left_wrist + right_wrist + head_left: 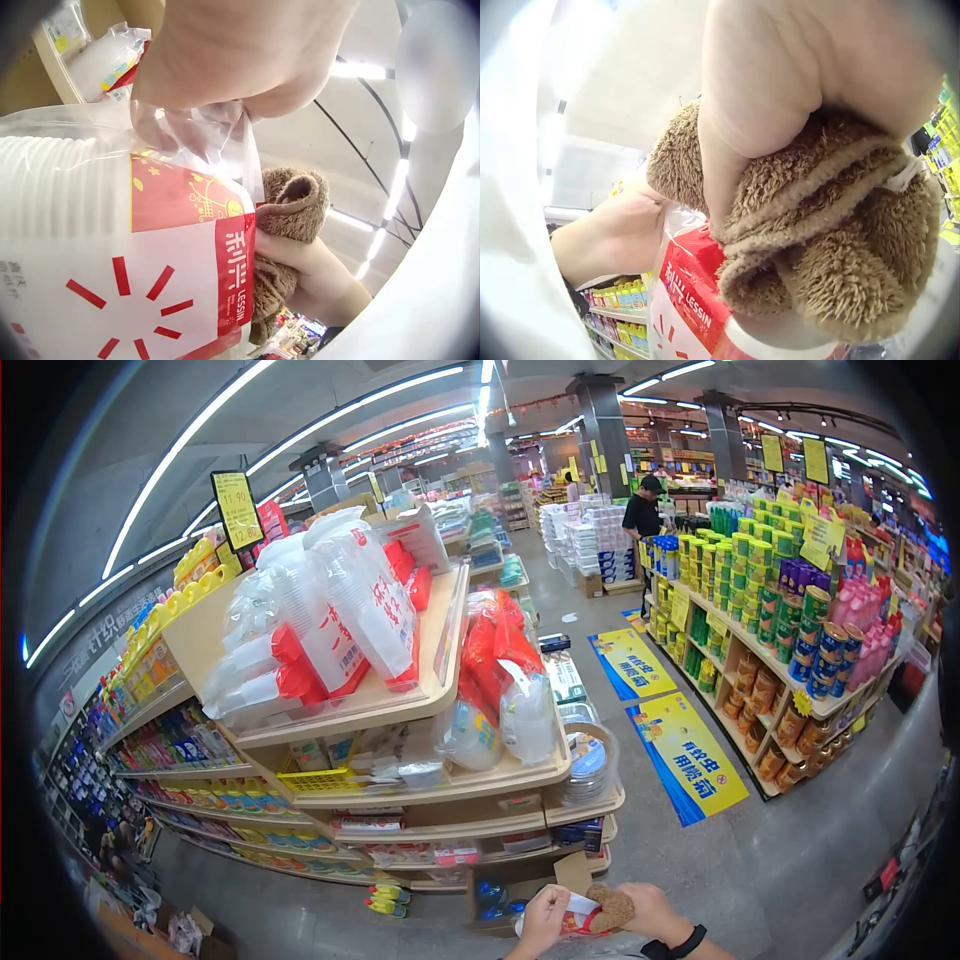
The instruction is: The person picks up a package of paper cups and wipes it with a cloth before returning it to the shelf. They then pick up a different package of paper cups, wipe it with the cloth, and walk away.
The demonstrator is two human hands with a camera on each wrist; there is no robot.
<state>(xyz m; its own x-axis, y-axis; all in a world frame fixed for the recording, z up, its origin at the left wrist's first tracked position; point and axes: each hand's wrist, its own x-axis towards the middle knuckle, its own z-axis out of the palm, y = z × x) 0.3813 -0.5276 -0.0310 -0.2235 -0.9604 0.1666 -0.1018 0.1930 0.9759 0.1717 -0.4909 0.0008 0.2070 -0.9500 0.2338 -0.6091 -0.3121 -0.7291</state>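
Note:
At the bottom of the head view, my left hand point(543, 922) pinches the clear plastic end of a pack of disposable cups point(176, 277). The pack is white and red with ribbed cup rims showing through its film, and bears the word LESSIN. My right hand point(652, 916) grips a folded brown fluffy cloth point(611, 907), its thumb pressed into the folds. In the right wrist view the cloth point(855, 262) lies against the red side of the pack point(694, 292). Both hands are held close together, and the right palm is hidden behind the cloth.
A wooden shelf unit point(440, 710) stands ahead, with bagged cups point(330, 600) on top and red bags point(490, 645) lower down. An open carton point(573, 872) is on the floor by the hands. Yellow floor signs point(690, 760) mark the aisle beside stacked cans point(745, 560). Farther off stands a person point(645, 510) in black.

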